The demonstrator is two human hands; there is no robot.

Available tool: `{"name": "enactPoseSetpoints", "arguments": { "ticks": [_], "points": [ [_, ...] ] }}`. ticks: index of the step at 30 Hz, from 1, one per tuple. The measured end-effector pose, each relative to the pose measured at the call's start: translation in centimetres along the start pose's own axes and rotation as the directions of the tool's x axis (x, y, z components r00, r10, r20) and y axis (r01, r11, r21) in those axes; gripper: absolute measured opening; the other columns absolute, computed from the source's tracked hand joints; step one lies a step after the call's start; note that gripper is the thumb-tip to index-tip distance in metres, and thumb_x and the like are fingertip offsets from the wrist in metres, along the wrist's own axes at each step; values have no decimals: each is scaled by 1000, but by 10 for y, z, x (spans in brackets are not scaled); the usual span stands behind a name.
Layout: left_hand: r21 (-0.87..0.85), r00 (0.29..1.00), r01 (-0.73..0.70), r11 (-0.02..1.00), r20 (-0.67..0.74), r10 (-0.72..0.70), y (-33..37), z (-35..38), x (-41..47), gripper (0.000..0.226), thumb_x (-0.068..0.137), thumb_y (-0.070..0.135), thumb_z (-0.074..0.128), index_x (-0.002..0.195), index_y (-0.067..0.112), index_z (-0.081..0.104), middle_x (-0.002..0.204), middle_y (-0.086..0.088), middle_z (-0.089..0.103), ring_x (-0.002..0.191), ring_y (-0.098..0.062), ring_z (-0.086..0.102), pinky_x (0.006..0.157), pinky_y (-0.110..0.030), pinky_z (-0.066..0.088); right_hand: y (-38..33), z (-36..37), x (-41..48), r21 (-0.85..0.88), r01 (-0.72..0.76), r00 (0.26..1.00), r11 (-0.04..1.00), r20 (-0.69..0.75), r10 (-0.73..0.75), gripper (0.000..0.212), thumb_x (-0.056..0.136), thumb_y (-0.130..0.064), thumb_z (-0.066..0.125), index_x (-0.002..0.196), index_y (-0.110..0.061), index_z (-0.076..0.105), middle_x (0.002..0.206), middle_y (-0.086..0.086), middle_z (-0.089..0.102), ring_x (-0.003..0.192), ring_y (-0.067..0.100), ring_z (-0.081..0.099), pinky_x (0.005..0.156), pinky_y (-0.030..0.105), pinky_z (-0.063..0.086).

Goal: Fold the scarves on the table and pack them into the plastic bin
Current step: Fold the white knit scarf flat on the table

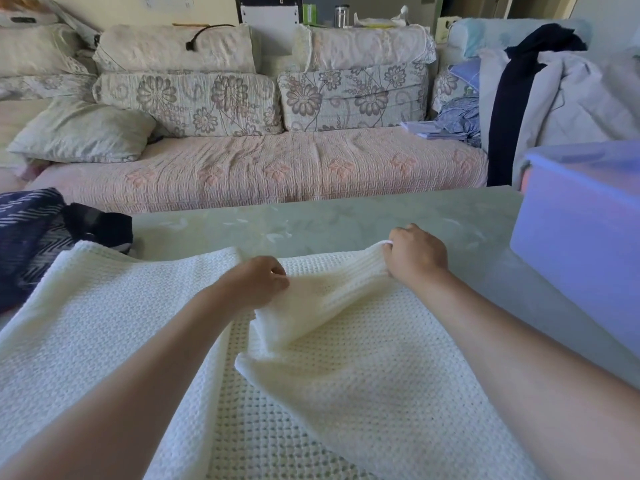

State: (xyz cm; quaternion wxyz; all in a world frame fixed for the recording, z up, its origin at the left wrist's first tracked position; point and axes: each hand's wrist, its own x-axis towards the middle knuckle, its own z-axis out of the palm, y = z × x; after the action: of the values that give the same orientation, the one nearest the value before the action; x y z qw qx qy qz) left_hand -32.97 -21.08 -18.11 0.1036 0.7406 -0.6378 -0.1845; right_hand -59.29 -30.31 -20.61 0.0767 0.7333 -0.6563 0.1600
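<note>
**Both hands hold the cream scarf**

The cream waffle-knit scarf [346, 393] lies spread over the near part of the pale green marbled worktop [311, 220]. Its right part is doubled over, so a flap rests on the layer beneath. Your right hand [415, 258] has the far right corner of that flap. Its grip is curled tight round the cloth, a bit of knit pokes out by the knuckles, and the edge is raised off the worktop. Your left hand [258, 284] is at the middle of the scarf, its grip curled and pinching the flap's left edge.

At the far left, a heap of dark navy patterned scarves [31, 233] lies on the worktop beside the cream scarf's corner. The translucent lilac plastic bin [581, 230] stands at the right, apart from your right hand. Beyond the worktop is a sofa with a pink quilted cover [277, 168] and floral cushions. Pale and dark clothes [554, 98] are piled at its right end.
</note>
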Motion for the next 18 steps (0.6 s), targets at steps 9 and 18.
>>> {"name": "enactPoseSetpoints", "arguments": {
  "ticks": [9, 18],
  "points": [
    [112, 956, 37, 993, -294, -3, -38, 8, 41, 26, 90, 26, 60, 115, 31, 62, 116, -3, 66, 105, -27, 59, 82, -36, 49, -9, 17, -1, -64, 3, 996, 998, 85, 3, 33, 95, -27, 49, 124, -12, 57, 124, 12, 59, 118, 33, 52, 95, 40, 42],
    [196, 942, -216, 957, -216, 257, -37, 19, 39, 35, 98, 37, 42, 129, 39, 58, 140, 11, 52, 127, -18, 46, 107, -39, 31, -7, 18, -8, 161, 266, 880, 950, 361, -308, 58, 103, -52, 33, 157, -31, 26, 166, 5, 17, 152, 18, 14, 121, 33, 9]
  ]
}}
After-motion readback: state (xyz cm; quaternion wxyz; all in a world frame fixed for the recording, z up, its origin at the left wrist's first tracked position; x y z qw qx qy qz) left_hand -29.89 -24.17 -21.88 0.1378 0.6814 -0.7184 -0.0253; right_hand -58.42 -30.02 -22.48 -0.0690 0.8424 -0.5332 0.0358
